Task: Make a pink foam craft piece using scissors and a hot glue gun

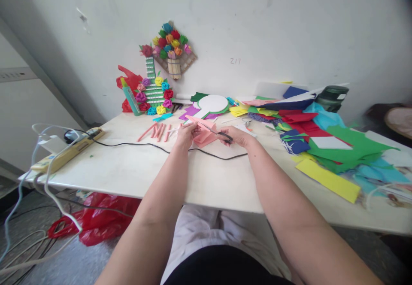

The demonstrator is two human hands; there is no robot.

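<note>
Above the middle of the white table, my left hand (189,133) is closed on a sheet of salmon-pink paper (206,138). My right hand (234,135) grips the dark handles of a pair of scissors (225,136). The blades point left and lie across the pink paper, near my left fingers. Whether they are cutting at this instant is too small to tell. Several pink paper strips or rolls (160,132) lie on the table left of my left hand. A white round-ended paper shape with a green border (213,104) lies beyond my hands.
Coloured paper sheets (347,147) pile up at the right, beside a dark green lidded container (331,98). A black cable (128,144) crosses the table from a power strip (66,150). A glue bottle (131,98) and a flower-decorated paper guitar (154,94) stand at the back left.
</note>
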